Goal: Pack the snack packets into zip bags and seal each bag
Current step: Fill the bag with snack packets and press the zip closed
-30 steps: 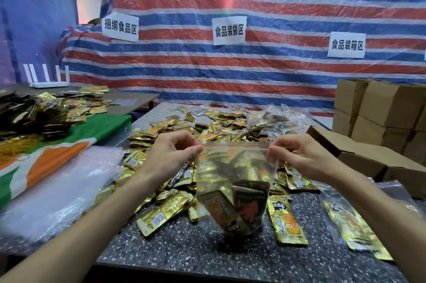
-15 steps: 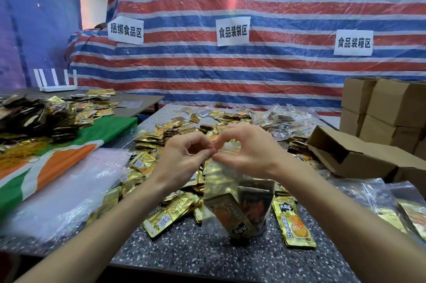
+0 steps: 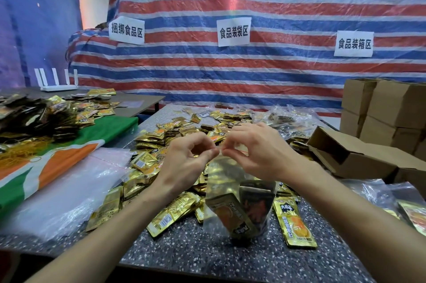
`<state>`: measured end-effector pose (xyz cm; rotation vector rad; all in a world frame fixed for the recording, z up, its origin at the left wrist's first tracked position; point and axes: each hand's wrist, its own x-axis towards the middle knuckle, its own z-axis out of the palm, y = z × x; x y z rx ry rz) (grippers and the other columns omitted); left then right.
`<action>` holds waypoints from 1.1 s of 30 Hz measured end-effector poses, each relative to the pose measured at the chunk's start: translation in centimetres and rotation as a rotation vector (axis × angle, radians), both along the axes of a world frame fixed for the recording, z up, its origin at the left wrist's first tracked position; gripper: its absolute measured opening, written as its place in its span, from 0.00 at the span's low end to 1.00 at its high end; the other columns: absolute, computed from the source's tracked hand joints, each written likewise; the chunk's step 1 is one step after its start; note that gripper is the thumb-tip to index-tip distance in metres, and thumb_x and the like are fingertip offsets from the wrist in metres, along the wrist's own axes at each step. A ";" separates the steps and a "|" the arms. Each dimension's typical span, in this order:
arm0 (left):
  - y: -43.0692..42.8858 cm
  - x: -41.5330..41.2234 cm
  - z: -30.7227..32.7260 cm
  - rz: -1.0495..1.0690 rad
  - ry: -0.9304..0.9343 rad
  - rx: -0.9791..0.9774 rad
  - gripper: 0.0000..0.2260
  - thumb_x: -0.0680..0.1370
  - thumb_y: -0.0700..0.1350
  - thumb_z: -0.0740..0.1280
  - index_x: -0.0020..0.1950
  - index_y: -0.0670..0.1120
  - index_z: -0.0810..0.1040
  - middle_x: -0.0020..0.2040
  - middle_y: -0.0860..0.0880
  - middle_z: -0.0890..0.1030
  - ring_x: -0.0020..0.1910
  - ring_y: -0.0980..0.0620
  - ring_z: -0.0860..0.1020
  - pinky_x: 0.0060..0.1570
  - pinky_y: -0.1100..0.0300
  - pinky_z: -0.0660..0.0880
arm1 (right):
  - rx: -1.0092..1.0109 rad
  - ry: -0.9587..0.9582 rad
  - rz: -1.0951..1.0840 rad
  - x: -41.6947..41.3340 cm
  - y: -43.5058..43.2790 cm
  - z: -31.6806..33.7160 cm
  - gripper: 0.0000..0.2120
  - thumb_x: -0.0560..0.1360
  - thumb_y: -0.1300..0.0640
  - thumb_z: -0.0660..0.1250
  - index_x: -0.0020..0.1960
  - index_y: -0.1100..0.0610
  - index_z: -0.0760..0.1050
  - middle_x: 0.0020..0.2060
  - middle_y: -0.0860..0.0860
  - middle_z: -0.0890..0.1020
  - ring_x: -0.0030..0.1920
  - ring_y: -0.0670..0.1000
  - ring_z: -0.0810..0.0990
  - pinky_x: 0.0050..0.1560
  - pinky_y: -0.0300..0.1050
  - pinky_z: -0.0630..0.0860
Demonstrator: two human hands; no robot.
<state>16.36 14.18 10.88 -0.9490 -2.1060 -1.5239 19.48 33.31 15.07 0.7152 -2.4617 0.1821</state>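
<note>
A clear zip bag [image 3: 232,204] stands upright on the speckled table [image 3: 184,252], with gold and dark snack packets [image 3: 246,213] inside its lower half. My left hand [image 3: 186,162] and my right hand [image 3: 260,151] meet above it, fingertips pinching the bag's top strip side by side near its left end. A heap of loose gold snack packets [image 3: 175,137] lies behind and left of the bag. One gold packet [image 3: 294,222] lies flat just right of it.
A stack of empty clear bags [image 3: 62,190] lies at the left. An open cardboard box [image 3: 359,156] and stacked boxes [image 3: 389,107] stand at the right. Filled bags [image 3: 288,119] sit at the back and more plastic bags [image 3: 391,197] lie at the right.
One second ago my hands held the bag's top corners wide apart. My right hand has since slid left along the top strip and now pinches next to my left hand.
</note>
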 end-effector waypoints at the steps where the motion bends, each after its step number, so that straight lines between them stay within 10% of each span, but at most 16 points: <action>1: 0.2 0.1 0.0 0.002 -0.005 0.009 0.04 0.76 0.37 0.73 0.41 0.42 0.81 0.37 0.46 0.81 0.37 0.46 0.78 0.40 0.49 0.75 | 0.005 0.009 -0.002 0.0 0.3 0.0 0.04 0.78 0.49 0.69 0.48 0.48 0.81 0.41 0.37 0.75 0.45 0.41 0.70 0.48 0.46 0.64; 17: 0.3 -0.1 -0.7 0.052 0.026 0.072 0.06 0.75 0.34 0.72 0.40 0.42 0.80 0.37 0.48 0.81 0.38 0.50 0.78 0.37 0.65 0.73 | -0.039 -0.021 -0.023 0.7 5.1 -0.5 0.02 0.77 0.52 0.72 0.47 0.49 0.83 0.42 0.40 0.81 0.44 0.44 0.77 0.49 0.51 0.76; 33: 0.3 -0.5 -0.7 0.107 0.023 0.095 0.06 0.75 0.34 0.72 0.40 0.42 0.81 0.36 0.50 0.81 0.37 0.53 0.78 0.37 0.60 0.74 | -0.133 -0.122 -0.150 1.4 9.8 -0.7 0.05 0.77 0.58 0.71 0.50 0.52 0.84 0.44 0.44 0.82 0.46 0.46 0.80 0.49 0.55 0.79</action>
